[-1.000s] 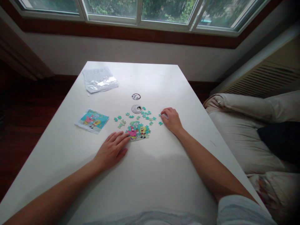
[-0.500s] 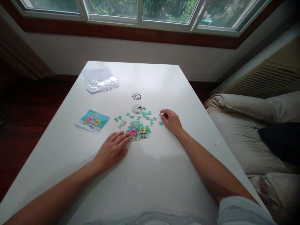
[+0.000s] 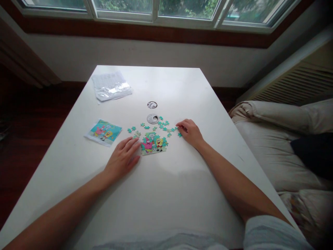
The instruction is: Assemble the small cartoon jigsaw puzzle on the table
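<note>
Partly assembled SpongeBob jigsaw (image 3: 154, 144): is lying picture-side up on the white table (image 3: 166, 198), between both hands. Loose jigsaw pieces (image 3: 147, 127): are lying scattered along its far side and toward the right. Left hand (image 3: 124, 155): is resting palm down, fingers extended and slightly apart, just beside the jigsaw's left edge. Right hand (image 3: 189, 132): is curling near the rightmost pieces; whether its fingertips are pinching one, the observer cannot tell. Matching picture sheet (image 3: 104, 132): is lying left of the jigsaw. Clear plastic bag (image 3: 112, 86): is occupying the far-left corner.
</note>
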{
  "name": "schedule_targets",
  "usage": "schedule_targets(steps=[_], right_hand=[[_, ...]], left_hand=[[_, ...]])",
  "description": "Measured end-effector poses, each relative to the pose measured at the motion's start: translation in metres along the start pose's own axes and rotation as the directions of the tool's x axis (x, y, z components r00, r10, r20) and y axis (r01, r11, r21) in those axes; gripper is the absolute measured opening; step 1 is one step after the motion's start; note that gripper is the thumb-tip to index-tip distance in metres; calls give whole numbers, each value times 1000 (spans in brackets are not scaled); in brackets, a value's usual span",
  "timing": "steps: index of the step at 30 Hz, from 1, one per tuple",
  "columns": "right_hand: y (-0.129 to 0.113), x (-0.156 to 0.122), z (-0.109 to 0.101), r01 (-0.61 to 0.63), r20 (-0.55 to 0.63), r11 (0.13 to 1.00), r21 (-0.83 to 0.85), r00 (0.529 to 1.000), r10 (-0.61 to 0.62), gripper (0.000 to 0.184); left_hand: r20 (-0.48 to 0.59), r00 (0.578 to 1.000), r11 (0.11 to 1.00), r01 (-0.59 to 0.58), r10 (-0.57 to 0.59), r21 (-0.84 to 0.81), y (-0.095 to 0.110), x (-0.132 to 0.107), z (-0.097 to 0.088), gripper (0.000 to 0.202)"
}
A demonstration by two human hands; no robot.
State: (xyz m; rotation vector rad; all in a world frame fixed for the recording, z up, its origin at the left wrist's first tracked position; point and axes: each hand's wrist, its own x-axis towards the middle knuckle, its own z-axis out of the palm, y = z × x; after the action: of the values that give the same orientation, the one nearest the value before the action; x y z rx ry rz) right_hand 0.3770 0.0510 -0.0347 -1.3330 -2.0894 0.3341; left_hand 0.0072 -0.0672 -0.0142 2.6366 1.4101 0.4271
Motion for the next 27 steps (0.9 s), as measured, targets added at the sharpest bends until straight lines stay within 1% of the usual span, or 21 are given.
schedule_targets(steps=[4, 6, 9, 16, 20, 23, 27], right_hand=[[-1, 1, 2, -3, -5, 1000, -4, 1000, 3, 17], [-2, 1, 2, -4, 2, 1000, -6, 1000, 4, 17], [-3, 2, 2, 0, 7, 1000, -8, 1000, 0, 16], [-3, 1, 2, -5, 2, 1000, 3, 1000, 5, 17], [-4, 0, 0, -8, 6, 1000, 7, 1000, 8, 17], [-3, 0, -1, 5, 10, 1000, 12, 1000, -5, 16], [-2, 0, -2, 4, 12, 1000, 1, 1000, -4, 15]], left_hand=[[44, 999, 999, 0, -2, 50, -3, 1, -1, 64], [73, 997, 998, -11, 7, 59, -4, 1, -1, 65], [82, 997, 998, -13, 8, 59, -3, 0, -2, 65], [36, 999, 1000, 12, -13, 29, 4, 2, -2, 59], [14, 1000, 1000, 15, -15, 7, 8, -1, -6, 59], [34, 999, 1000, -1, 0, 18, 3, 0, -14, 62], [-47, 999, 999, 13, -12, 39, -12, 16, -21, 56]])
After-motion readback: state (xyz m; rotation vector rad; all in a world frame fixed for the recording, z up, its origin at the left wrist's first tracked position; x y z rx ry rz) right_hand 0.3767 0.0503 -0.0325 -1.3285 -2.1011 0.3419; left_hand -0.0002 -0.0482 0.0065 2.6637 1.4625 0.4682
